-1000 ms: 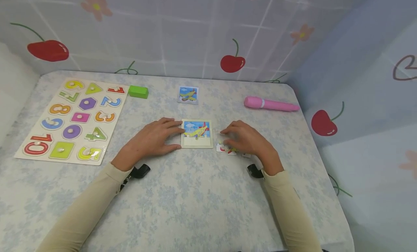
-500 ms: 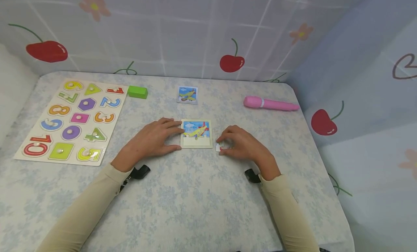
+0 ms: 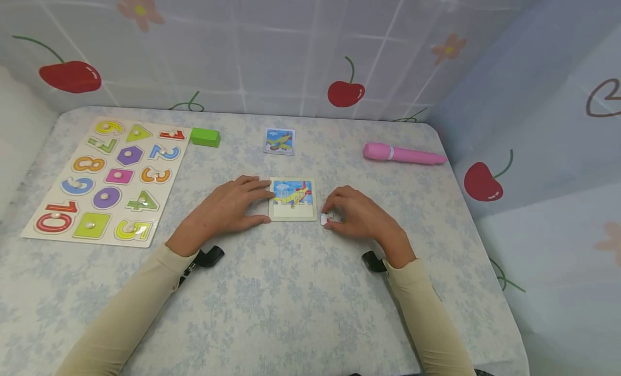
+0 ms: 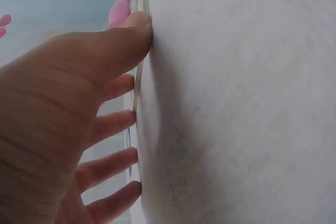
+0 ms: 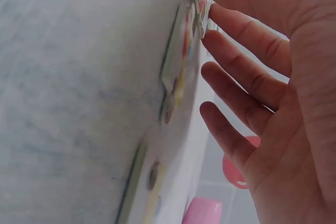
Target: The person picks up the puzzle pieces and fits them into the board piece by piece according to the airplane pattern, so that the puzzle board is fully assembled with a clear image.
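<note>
A small square puzzle board [image 3: 295,213] lies in mid-table, its upper part filled with an airplane picture and its lower strip bare cream. My left hand [image 3: 225,207] rests at the board's left edge, fingers extended, thumb near the lower corner; the left wrist view shows the thumb [image 4: 137,27] against the board's edge. Just right of the board, my right hand [image 3: 356,214] pinches a jigsaw piece [image 3: 325,218] between thumb and fingertips. In the right wrist view that piece [image 5: 202,14] is partly hidden by the thumb, while further pieces [image 5: 177,69] lie flat beneath the hand.
A picture card [image 3: 280,142] with an airplane lies behind the board. At the left is a number-and-shape peg board [image 3: 167,203], with a green block [image 3: 206,137] by its far corner. A pink stick-like object [image 3: 407,155] lies at the back right.
My right hand has come down and slightly left, its thumb and fingertips closing on the leftmost loose jigsaw piece. The left hand stays by the puzzle board.
</note>
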The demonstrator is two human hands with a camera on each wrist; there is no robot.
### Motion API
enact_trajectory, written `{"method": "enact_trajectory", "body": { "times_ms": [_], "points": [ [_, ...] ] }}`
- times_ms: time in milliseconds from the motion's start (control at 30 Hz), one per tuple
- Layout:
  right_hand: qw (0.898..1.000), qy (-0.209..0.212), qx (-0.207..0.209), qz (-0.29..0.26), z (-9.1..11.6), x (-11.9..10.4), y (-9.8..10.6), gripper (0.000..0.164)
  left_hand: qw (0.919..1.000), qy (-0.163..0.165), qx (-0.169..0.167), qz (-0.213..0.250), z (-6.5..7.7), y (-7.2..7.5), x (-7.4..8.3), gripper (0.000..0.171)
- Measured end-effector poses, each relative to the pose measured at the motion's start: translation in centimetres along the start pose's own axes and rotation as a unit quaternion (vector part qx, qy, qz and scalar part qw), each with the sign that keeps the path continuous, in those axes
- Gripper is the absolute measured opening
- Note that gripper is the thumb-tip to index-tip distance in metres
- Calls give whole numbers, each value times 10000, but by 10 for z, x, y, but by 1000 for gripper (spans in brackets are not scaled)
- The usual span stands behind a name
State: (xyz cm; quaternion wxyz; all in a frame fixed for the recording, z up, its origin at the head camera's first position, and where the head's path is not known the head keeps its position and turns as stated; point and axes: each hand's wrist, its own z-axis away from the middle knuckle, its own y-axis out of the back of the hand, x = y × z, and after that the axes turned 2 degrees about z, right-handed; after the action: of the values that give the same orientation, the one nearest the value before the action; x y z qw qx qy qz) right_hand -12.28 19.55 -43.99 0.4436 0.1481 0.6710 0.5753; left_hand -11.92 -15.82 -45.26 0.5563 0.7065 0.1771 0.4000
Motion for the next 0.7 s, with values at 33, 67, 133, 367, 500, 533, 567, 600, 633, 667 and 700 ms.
{"method": "enact_trajectory", "body": {
  "times_ms": [33,67,133,367,500,533,567,600,633,667,700],
  "points": [
    [10000,12,9,12,-1,0,0,24,10000,-2,0,-4,0,0,0,63],
    [10000,38,20,28,-2,-1,1,24,10000,-5,0,-1,0,0,0,64],
    [9999,123,53,41,-3,-2,2,24,10000,-10,4,17,1,0,0,64],
    [9990,414,146,39,-12,-7,6,24,10000,-2,28,35,1,-1,-1,64],
    [9985,524,138,115,-20,-12,8,22,10000,5,43,42,0,-1,-1,65],
    [9982,567,136,128,-22,-13,9,22,10000,8,39,45,0,-1,-1,65],
    [9980,603,133,134,-24,-14,9,22,10000,10,42,55,0,-1,-1,65],
    [9978,635,132,134,-26,-15,9,22,10000,15,42,55,0,-1,-1,65],
    [9976,666,126,131,-28,-17,9,22,10000,11,45,56,0,-1,-1,65],
    [9974,698,122,115,-29,-18,10,23,10000,-3,60,60,0,-1,-1,65],
    [9974,711,104,110,-31,-19,10,23,10000,-12,69,56,0,-1,-1,65]
  ]
}}
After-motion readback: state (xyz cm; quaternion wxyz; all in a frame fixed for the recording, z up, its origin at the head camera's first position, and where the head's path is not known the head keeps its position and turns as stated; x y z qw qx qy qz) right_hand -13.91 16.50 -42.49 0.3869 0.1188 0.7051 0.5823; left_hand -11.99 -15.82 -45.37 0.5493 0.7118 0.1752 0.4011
